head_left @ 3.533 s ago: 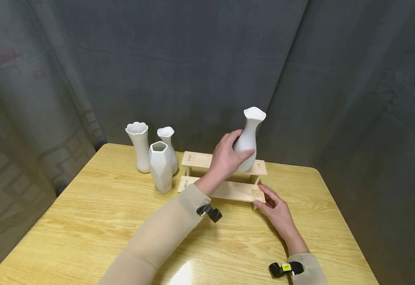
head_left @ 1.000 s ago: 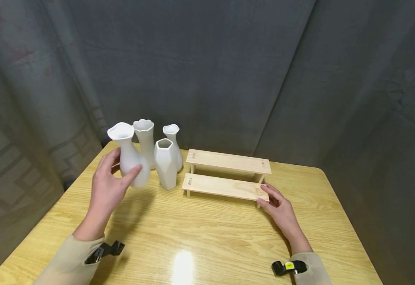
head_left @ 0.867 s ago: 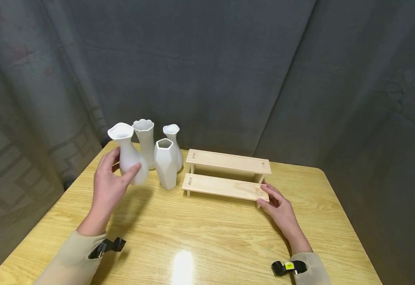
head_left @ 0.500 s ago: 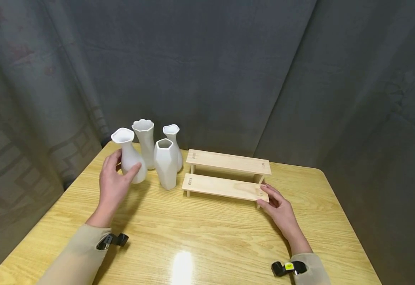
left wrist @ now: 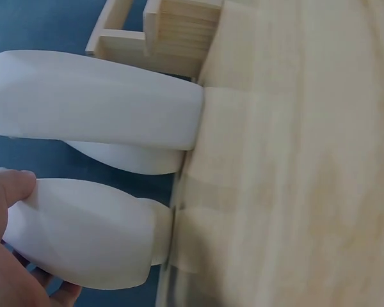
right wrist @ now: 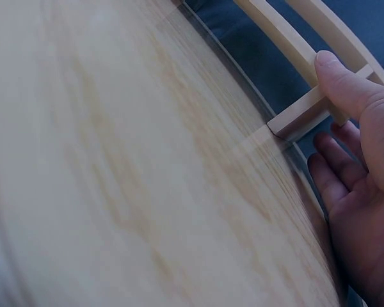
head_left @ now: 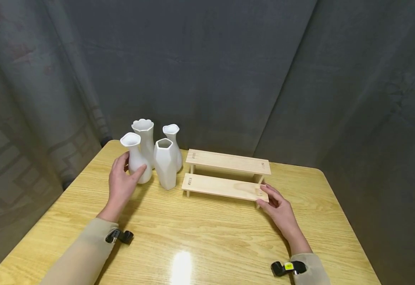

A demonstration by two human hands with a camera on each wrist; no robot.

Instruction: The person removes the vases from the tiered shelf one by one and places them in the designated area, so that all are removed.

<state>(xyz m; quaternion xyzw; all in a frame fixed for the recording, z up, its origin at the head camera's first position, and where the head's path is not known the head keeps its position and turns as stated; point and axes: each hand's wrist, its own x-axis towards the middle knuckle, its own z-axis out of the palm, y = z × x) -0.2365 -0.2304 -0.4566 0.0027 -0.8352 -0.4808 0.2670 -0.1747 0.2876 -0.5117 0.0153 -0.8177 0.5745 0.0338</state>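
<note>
My left hand (head_left: 123, 182) holds a white vase (head_left: 138, 164) round its belly, thumb on the near side. The vase is upright with a flared, wavy rim, and its base is close over the table in the left wrist view. Just behind it is a white vase with a scalloped rim (head_left: 144, 134); to its right stand a faceted white vase (head_left: 165, 166) and a slim-necked white vase (head_left: 172, 136). My right hand (head_left: 280, 209) grips the right end of the lower tier of a two-tier wooden stand (head_left: 225, 187), thumb at the front edge.
The stand's upper tier (head_left: 229, 161) is bare, as is the lower one. All stands on a wood-grain table (head_left: 200, 233) with rounded back corners. Dark grey curtains (head_left: 193, 71) hang close behind and at both sides.
The left hand has carried the vase from the stand's upper tier over to the table's left. In the last second it moved lower and rightward, closer to the other vases. The right hand stays put.
</note>
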